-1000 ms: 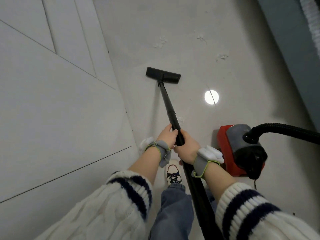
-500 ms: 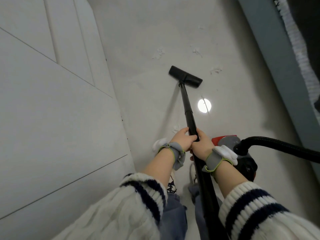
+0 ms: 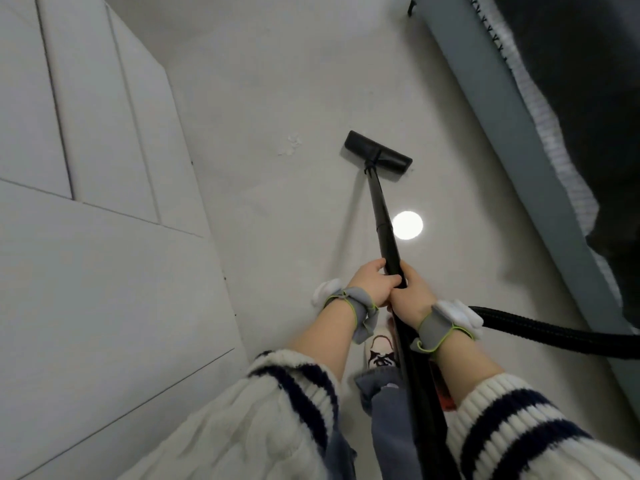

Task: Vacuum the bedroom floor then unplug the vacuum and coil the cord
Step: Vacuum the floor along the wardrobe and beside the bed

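Note:
A black vacuum wand (image 3: 381,216) slants from my hands down to a flat black floor head (image 3: 378,156) lying on the pale floor. My left hand (image 3: 372,287) grips the wand from the left, thumb over the tube. My right hand (image 3: 412,296) grips it right beside, just below. A ribbed black hose (image 3: 554,332) runs off to the right edge. Only a sliver of the red vacuum body (image 3: 445,393) shows under my right forearm. No cord or plug is in view.
White wardrobe panels (image 3: 97,237) close off the left side. A grey bed frame (image 3: 519,140) with dark bedding runs along the right. White scraps (image 3: 291,147) lie on the floor left of the head. A round light reflection (image 3: 407,225) sits beside the wand. My shoe (image 3: 381,351) is below my hands.
The floor head has slid right and forward, past two of the scraps. The view has shifted, and the red vacuum body has dropped almost out of sight behind my right arm.

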{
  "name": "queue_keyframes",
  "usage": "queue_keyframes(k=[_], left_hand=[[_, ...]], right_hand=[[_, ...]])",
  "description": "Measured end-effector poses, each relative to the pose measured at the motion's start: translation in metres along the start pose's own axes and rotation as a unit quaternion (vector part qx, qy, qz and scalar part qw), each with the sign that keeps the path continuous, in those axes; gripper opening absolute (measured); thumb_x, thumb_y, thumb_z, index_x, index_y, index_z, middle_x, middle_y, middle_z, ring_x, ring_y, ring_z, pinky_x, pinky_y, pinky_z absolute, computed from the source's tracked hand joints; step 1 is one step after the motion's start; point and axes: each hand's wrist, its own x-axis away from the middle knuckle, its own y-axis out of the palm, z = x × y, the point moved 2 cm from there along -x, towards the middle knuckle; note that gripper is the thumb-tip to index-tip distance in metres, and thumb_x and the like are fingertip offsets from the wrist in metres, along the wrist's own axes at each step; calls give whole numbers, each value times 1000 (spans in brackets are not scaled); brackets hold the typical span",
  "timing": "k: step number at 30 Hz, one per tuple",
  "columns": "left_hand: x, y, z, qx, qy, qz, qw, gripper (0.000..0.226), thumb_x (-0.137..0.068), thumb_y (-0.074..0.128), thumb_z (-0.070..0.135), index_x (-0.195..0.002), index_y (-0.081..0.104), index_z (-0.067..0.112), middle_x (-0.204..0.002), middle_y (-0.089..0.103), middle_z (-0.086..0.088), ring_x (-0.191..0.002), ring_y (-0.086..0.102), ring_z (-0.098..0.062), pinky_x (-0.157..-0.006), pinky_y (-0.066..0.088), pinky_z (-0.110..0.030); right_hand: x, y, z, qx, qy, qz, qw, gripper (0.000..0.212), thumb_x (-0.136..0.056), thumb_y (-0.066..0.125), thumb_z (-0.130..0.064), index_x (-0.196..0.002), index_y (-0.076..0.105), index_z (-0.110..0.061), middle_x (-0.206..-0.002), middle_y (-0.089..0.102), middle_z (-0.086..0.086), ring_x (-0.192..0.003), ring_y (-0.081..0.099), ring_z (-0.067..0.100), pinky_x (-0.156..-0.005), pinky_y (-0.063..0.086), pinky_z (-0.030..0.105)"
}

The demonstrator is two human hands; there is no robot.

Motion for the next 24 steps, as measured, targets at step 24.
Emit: queue_keyframes(k=[24], left_hand=[[-25,20,42,-4,16,4,1000,48,-94,49,3,-140,40,6,-82,61,-4,-66,53,-15,-68,48,-30]], right_hand=[[-45,-28,1,-39,22,-1,999,71,-83,42,-4,-147,26,-30,-115,62,20,-68,57,31,-43,49,30]])
